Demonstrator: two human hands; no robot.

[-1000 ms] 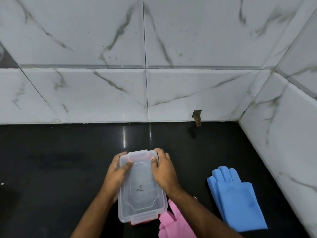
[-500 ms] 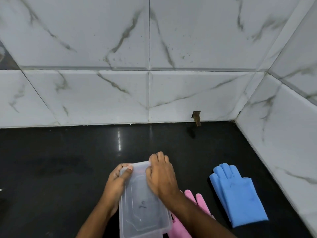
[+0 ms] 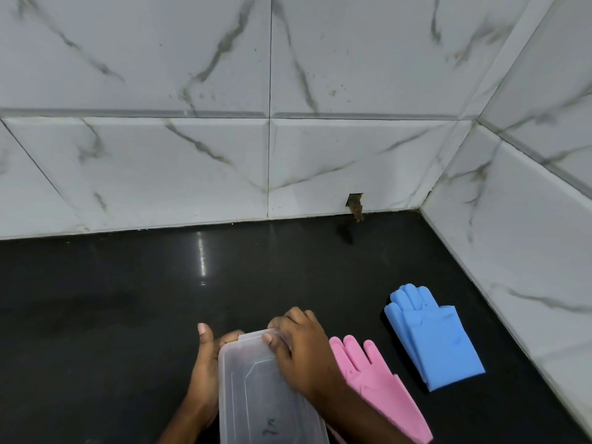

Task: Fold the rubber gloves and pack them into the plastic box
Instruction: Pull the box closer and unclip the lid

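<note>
A translucent plastic box [image 3: 259,392] with its lid on is held at the bottom middle of the head view, its near end cut off by the frame. My left hand [image 3: 208,363] grips its left side, thumb raised. My right hand [image 3: 304,350] lies over the far right corner of the lid, fingers curled on the edge. Pink rubber gloves [image 3: 378,386] lie flat on the black counter just right of my right forearm. Blue rubber gloves [image 3: 432,334] lie flat further right, fingers pointing to the wall.
The black counter [image 3: 128,299] runs back to a marble-tiled wall [image 3: 269,139]. A second tiled wall [image 3: 528,251] closes the right side, close to the blue gloves. A small chipped hole [image 3: 355,205] sits at the base of the back wall.
The box and both hands have come nearer and lower in the view. The box's far end has tilted up, and my left thumb has lifted off the lid. More of the pink gloves shows.
</note>
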